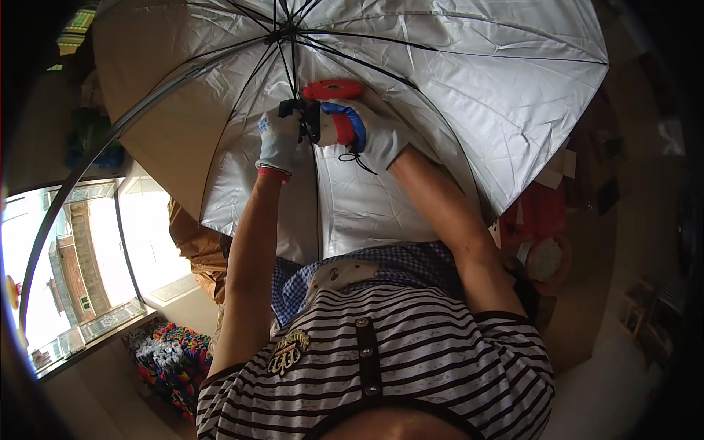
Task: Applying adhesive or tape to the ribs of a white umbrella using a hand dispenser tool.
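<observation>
An open umbrella (517, 92) with a silver lining spreads in front of me, its inside facing me. Thin black ribs (359, 53) fan out from its hub (281, 34). My left hand (277, 143), in a white glove with dark fingertips, is closed around a dark rib near the middle. Right beside it, my right hand (378, 139) is closed too, gloved in white with blue and red around the fingers. What it grips is hidden. A red, rounded flat object (334, 89) shows just beyond the right fingers. Black thread (358, 160) dangles below that hand.
The umbrella's long shaft (110, 136) runs down the left side. A bright window (81, 257) and a heap of multicoloured material (172, 363) are at the left. Brown cloth (198, 249) hangs near the umbrella's edge. A round white-filled container (544, 259) stands at the right.
</observation>
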Motion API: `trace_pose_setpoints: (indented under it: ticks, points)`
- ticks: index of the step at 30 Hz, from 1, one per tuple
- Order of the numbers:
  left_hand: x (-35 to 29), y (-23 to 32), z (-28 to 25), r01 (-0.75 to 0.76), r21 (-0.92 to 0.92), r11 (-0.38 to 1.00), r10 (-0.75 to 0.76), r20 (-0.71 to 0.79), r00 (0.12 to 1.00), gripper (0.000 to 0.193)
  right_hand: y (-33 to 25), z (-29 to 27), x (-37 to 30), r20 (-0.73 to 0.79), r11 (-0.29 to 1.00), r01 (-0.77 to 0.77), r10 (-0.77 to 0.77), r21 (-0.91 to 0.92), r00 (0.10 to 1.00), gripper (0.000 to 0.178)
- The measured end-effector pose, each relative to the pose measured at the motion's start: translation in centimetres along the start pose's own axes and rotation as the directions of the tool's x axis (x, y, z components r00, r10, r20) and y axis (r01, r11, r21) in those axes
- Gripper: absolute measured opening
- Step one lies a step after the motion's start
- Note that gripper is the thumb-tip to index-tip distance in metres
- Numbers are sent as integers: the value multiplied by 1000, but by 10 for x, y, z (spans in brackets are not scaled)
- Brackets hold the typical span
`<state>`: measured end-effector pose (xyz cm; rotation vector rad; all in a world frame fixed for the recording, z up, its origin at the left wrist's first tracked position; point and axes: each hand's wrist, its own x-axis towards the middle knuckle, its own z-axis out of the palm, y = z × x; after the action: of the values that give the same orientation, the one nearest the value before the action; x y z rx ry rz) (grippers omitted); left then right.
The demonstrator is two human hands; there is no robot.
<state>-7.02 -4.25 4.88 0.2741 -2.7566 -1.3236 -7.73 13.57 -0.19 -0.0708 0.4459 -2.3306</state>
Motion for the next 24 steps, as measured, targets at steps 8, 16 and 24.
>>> trace_pose_setpoints:
  ticks: [8,16,24]
  points:
    - [-3,2,1,-100,-52,994,99,-23,995,19,10,23,-8,-69,995,43,-36,89,997,19]
    - [-5,10,1,-108,-28,994,109,37,993,19,11,16,0,-58,991,103,-99,82,993,21]
    - [-8,-1,1,-434,189,881,433,46,900,22,-10,26,12,-71,999,-40,41,16,997,22]
